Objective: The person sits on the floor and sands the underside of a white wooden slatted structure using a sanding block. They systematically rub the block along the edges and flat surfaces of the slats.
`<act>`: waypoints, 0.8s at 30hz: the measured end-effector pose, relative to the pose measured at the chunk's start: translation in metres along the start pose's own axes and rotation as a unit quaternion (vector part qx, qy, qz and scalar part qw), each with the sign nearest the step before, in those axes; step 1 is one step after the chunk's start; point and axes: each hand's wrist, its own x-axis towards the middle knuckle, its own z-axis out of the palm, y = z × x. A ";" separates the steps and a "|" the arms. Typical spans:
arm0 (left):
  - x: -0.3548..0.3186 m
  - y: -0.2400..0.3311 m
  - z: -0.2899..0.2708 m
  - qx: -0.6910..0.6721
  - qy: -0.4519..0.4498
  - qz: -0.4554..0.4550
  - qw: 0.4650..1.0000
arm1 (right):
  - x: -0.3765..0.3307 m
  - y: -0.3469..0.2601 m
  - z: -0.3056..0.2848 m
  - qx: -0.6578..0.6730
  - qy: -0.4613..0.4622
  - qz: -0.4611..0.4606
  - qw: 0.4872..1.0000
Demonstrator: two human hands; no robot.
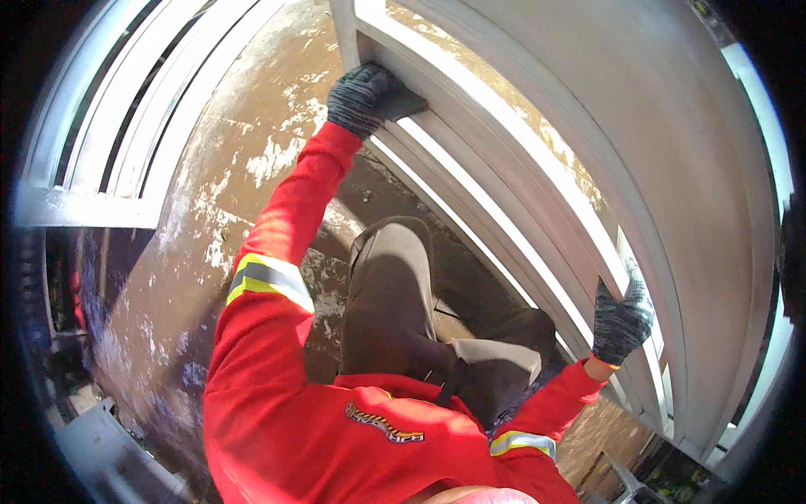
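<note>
A white-painted slatted frame [504, 172] stands tilted in front of me, its long rails bent by the lens. My left hand [361, 99], in a dark striped knit glove, is closed on a dark flat sheet [400, 103] that looks like sandpaper. It lies against the frame near the far end of a slat; the fingertips are partly hidden. Lower on the right, my right hand [623, 317], in a matching glove, wraps round a rail of the same frame, the thumb on the near side.
Another white slatted piece [92, 206] is at the upper left. A broad pale panel [672, 109] rises along the right. Brown flooring [260, 160] carries white paint patches. A grey object [117, 454] lies at the lower left. My bent knees [390, 277] are close to the frame.
</note>
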 end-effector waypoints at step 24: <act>-0.021 0.061 -0.019 -0.046 0.234 0.061 0.969 | 0.003 -0.005 -0.010 0.043 -0.085 0.090 0.991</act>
